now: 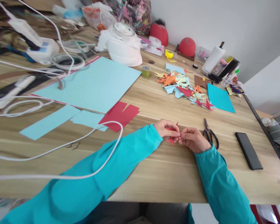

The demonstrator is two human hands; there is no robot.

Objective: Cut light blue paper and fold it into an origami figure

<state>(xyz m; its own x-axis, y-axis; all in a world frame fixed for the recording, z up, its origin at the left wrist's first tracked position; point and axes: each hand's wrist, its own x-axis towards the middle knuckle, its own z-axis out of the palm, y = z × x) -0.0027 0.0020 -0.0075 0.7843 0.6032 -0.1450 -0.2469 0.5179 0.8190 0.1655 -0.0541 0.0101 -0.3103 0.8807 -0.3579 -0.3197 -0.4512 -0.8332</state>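
Observation:
My left hand [168,130] pinches a red paper crane [170,141], with pointed bits of it showing above and below the fingers. Closed and touching the left fingertips, my right hand [193,138] grips a small tip of the same folded paper. Most of the crane is hidden by the fingers. Just right of my right hand lies a pair of black-handled scissors [209,134]. Farther back is a pile of folded paper cranes [177,83] in orange, light blue, pale yellow and red.
Light blue sheets [93,82] and cut red paper [121,115] lie at left. A white cable [88,137] loops over the table and across my left sleeve. A black phone [248,151] rests at right. Behind stand a thread spool [145,71] and a turquoise sheet [220,97].

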